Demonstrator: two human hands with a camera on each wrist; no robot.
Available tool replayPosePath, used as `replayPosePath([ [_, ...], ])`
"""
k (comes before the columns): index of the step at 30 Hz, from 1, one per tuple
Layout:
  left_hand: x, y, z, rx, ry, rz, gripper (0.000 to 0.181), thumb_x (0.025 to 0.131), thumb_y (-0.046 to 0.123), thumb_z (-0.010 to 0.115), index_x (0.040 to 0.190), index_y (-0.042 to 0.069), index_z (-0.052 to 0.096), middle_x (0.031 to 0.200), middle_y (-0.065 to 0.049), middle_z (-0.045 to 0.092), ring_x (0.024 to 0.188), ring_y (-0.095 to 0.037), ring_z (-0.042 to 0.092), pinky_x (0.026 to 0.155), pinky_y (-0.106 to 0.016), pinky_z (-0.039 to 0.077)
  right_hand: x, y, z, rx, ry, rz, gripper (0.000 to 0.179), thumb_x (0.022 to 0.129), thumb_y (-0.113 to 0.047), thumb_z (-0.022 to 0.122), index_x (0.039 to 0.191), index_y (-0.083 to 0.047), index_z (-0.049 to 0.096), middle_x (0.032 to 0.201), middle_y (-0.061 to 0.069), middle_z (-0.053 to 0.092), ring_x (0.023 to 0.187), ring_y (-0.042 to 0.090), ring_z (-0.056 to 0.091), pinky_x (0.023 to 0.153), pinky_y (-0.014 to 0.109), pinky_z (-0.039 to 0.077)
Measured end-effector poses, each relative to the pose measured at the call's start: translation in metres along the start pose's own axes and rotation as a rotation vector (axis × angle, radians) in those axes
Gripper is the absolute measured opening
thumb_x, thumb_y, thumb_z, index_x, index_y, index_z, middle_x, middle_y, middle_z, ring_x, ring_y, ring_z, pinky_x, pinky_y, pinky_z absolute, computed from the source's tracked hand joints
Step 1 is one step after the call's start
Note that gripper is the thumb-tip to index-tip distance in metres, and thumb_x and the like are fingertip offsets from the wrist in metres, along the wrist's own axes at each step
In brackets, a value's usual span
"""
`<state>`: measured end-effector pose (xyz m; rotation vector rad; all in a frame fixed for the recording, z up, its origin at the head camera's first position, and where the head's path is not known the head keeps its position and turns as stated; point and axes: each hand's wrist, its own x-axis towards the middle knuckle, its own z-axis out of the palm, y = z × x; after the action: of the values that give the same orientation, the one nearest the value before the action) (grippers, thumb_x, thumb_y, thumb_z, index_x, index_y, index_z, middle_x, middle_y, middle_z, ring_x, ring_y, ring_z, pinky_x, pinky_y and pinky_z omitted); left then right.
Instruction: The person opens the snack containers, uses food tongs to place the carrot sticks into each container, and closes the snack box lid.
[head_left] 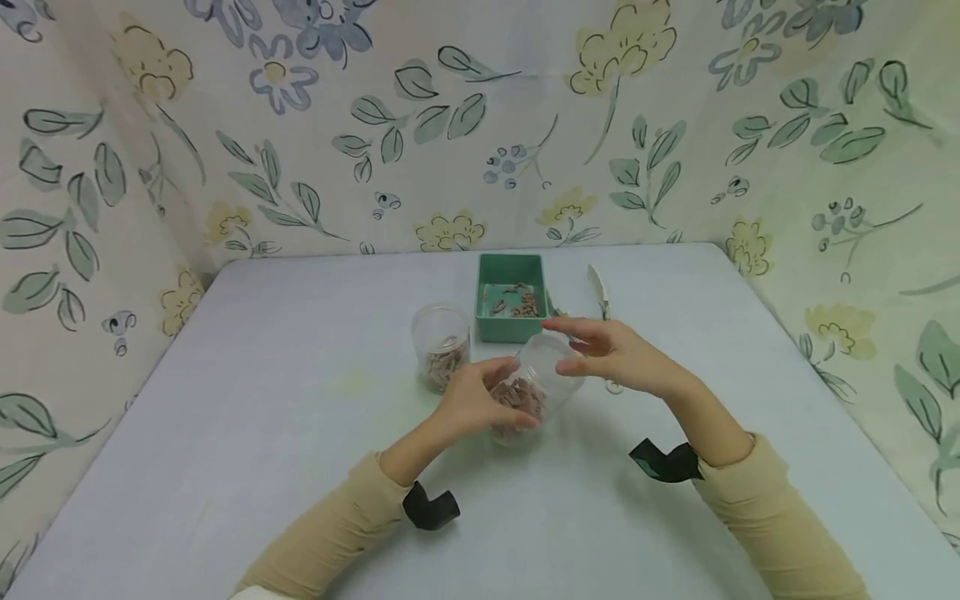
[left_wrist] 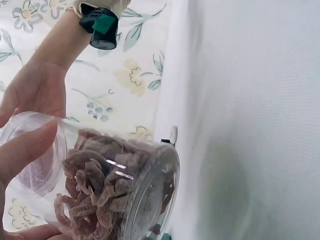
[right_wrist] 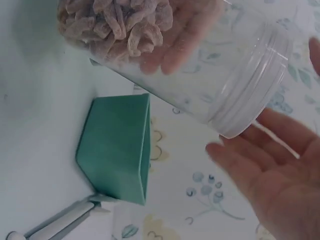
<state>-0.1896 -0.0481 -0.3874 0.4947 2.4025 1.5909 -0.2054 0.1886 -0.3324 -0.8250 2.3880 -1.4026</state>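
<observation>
My left hand (head_left: 476,400) grips a clear plastic jar (head_left: 517,402) round its side. Brown dried strips (left_wrist: 100,185) fill its lower part, and it tilts with its clear lid (right_wrist: 255,85) toward the upper right. Beside that lid is my right hand (head_left: 618,357), its fingers loosely spread and the thumb apart from them. In the right wrist view its fingertips (right_wrist: 215,150) are right at the lid's rim. A second clear jar (head_left: 442,354), with similar strips inside, stands upright just left of the left hand.
Behind the hands sits a green rectangular box (head_left: 510,332) with small brown pieces on its bottom. To its right lies a long white tool (head_left: 599,287), partly hidden by the right hand. A floral cloth (head_left: 450,167) hangs behind the white table (head_left: 300,375).
</observation>
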Motion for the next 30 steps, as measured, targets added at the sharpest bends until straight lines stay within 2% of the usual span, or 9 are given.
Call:
replayPosePath([
  [2, 0.002, -0.001, 0.000, -0.066, -0.024, -0.032, 0.075, 0.067, 0.011, 0.090, 0.133, -0.002, 0.056, 0.135, -0.015, 0.057, 0.126, -0.029, 0.052, 0.102, -0.039, 0.044, 0.002, 0.002, -0.002, 0.034, -0.045, -0.008, 0.065, 0.089, -0.010, 0.070, 0.143, 0.008, 0.040, 0.150, 0.022, 0.036, 0.141, 0.037, 0.029, 0.110, 0.050, 0.029],
  [4, 0.003, -0.001, 0.002, -0.074, -0.017, -0.042, 0.074, 0.067, 0.011, 0.090, 0.133, -0.002, 0.057, 0.135, -0.015, 0.057, 0.126, -0.029, 0.052, 0.102, -0.039, 0.044, 0.003, 0.004, 0.000, 0.014, -0.028, 0.000, 0.066, 0.085, -0.007, 0.074, 0.142, 0.008, 0.042, 0.148, 0.022, 0.039, 0.140, 0.036, 0.030, 0.109, 0.050, 0.031],
  [7, 0.005, -0.004, 0.005, 0.032, 0.042, 0.005, 0.076, 0.066, 0.016, 0.091, 0.132, -0.002, 0.058, 0.132, -0.016, 0.059, 0.124, -0.030, 0.053, 0.101, -0.042, 0.045, 0.004, 0.004, 0.008, -0.085, 0.075, 0.040, 0.062, 0.084, -0.012, 0.076, 0.137, 0.008, 0.049, 0.142, 0.022, 0.048, 0.133, 0.037, 0.042, 0.102, 0.048, 0.041],
  [12, 0.005, -0.010, 0.009, 0.217, 0.132, 0.079, 0.083, 0.062, 0.024, 0.093, 0.132, -0.003, 0.057, 0.128, -0.018, 0.061, 0.118, -0.032, 0.057, 0.096, -0.047, 0.047, 0.001, 0.000, 0.021, -0.303, 0.184, 0.138, 0.067, 0.087, -0.041, 0.072, 0.134, 0.004, 0.055, 0.134, 0.021, 0.056, 0.115, 0.039, 0.059, 0.086, 0.047, 0.054],
  [15, 0.005, -0.012, 0.008, 0.175, 0.111, 0.093, 0.082, 0.062, 0.020, 0.093, 0.132, -0.003, 0.057, 0.128, -0.017, 0.062, 0.119, -0.031, 0.057, 0.097, -0.046, 0.047, -0.002, -0.001, 0.018, -0.312, 0.152, 0.110, 0.071, 0.088, -0.044, 0.070, 0.139, 0.002, 0.050, 0.141, 0.021, 0.050, 0.119, 0.042, 0.054, 0.092, 0.052, 0.049],
  [21, 0.006, -0.009, 0.004, -0.019, 0.012, 0.054, 0.078, 0.066, 0.009, 0.090, 0.134, -0.003, 0.055, 0.132, -0.016, 0.059, 0.125, -0.030, 0.053, 0.102, -0.042, 0.044, -0.002, 0.006, 0.006, -0.159, 0.004, -0.009, 0.072, 0.085, -0.019, 0.076, 0.144, 0.003, 0.041, 0.149, 0.020, 0.040, 0.137, 0.039, 0.034, 0.106, 0.057, 0.034],
  [23, 0.007, -0.010, 0.005, -0.007, 0.022, 0.052, 0.079, 0.066, 0.010, 0.090, 0.135, -0.003, 0.054, 0.133, -0.016, 0.058, 0.125, -0.030, 0.053, 0.102, -0.042, 0.044, -0.001, 0.007, 0.009, -0.191, 0.044, -0.005, 0.070, 0.084, -0.018, 0.078, 0.141, 0.005, 0.045, 0.145, 0.021, 0.045, 0.134, 0.039, 0.040, 0.102, 0.055, 0.040],
  [27, 0.009, -0.012, 0.009, 0.136, 0.116, 0.092, 0.080, 0.065, 0.018, 0.091, 0.134, -0.001, 0.056, 0.129, -0.018, 0.060, 0.120, -0.032, 0.056, 0.098, -0.047, 0.046, 0.002, 0.004, 0.023, -0.330, 0.195, 0.072, 0.068, 0.083, -0.032, 0.078, 0.133, 0.008, 0.054, 0.133, 0.024, 0.056, 0.112, 0.037, 0.060, 0.085, 0.046, 0.054],
  [30, 0.011, -0.014, 0.010, 0.181, 0.165, 0.105, 0.080, 0.063, 0.018, 0.092, 0.133, 0.001, 0.057, 0.127, -0.018, 0.062, 0.118, -0.032, 0.056, 0.097, -0.048, 0.046, 0.004, 0.001, 0.026, -0.391, 0.224, 0.118, 0.076, 0.083, -0.043, 0.075, 0.135, 0.008, 0.051, 0.134, 0.025, 0.054, 0.109, 0.039, 0.062, 0.085, 0.048, 0.054],
])
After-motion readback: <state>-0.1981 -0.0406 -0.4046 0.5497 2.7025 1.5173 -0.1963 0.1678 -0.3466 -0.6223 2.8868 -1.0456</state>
